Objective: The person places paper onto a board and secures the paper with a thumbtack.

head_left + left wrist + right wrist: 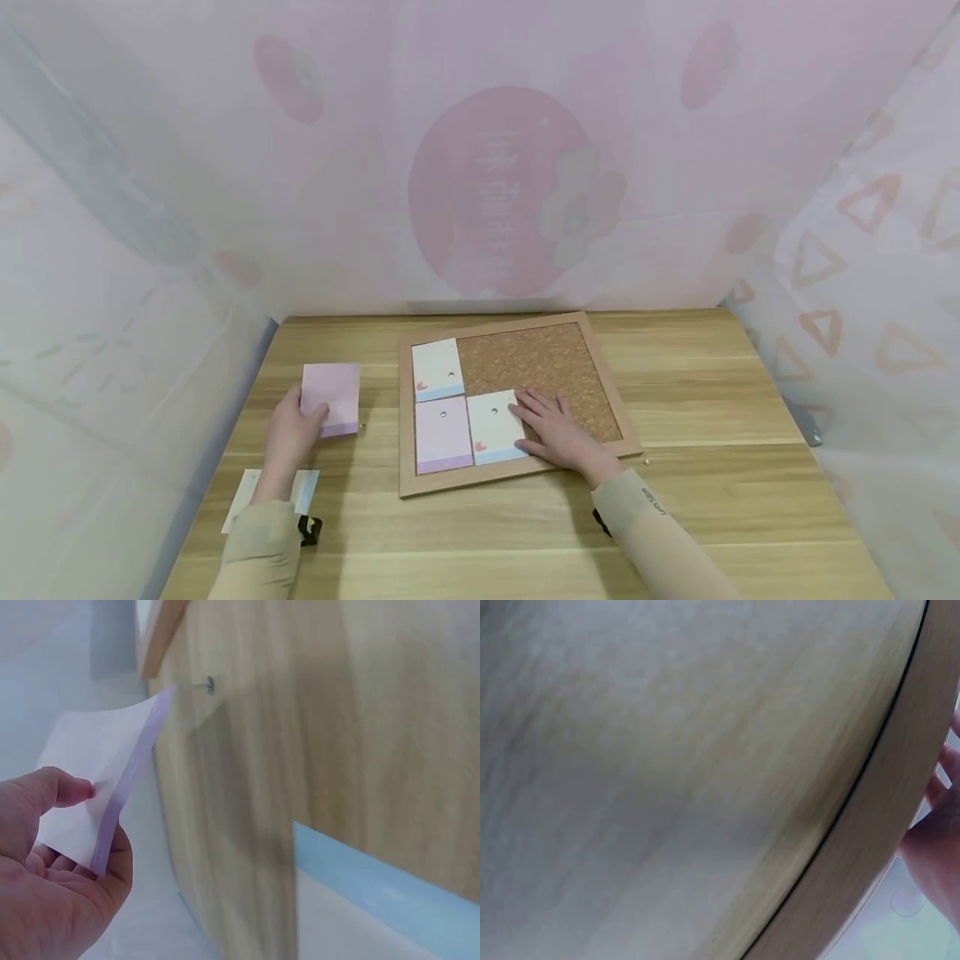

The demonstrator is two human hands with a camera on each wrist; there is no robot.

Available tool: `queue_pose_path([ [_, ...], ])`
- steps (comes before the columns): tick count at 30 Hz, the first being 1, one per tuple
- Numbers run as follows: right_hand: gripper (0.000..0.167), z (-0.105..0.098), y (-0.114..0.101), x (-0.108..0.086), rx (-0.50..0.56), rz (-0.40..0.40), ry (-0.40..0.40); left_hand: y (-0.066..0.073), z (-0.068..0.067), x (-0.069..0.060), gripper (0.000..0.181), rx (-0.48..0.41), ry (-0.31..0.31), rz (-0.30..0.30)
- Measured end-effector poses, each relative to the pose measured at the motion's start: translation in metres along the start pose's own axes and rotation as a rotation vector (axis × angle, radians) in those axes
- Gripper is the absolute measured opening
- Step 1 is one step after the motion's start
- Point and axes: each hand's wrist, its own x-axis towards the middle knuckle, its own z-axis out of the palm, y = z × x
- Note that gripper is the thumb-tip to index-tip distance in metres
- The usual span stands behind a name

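My left hand (292,429) pinches a pink note sheet (332,396) with a purple lower band, thumb on its face, above the table left of the board. The left wrist view shows the sheet (105,746) slightly bowed. A wood-framed corkboard (536,358) lies at an angle mid-table. Its left part bears a white note (437,362) at the top, a pink note (442,442) below, and another white note (495,433) beside that; each has a small pin. My right hand (558,433) rests on the cork with spread fingers, fingertips at the second white note's right edge.
A white note with a blue band (306,492) lies under my left forearm. One loose pushpin (210,684) stands on the table between the held sheet and the board. Another small shiny piece (647,462) lies off the board's lower right corner. Printed cloth walls (337,208) surround the table.
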Motion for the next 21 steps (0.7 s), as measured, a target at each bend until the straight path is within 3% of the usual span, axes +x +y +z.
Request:
queue_pose_path([
  [6, 0.067, 0.0, 0.0, 0.001, -0.012, 0.012, -0.005, 0.025, 0.008, 0.0, 0.054, -0.034, 0.01, 0.036],
  [15, 0.066, -0.002, -0.002, -0.001, -0.001, 0.005, 0.005, 0.058, 0.041, 0.003, 0.043, -0.18, -0.023, 0.102],
  [21, 0.066, -0.003, -0.003, -0.002, 0.001, 0.007, 0.007, 0.081, 0.059, 0.003, 0.038, -0.276, -0.045, 0.091],
])
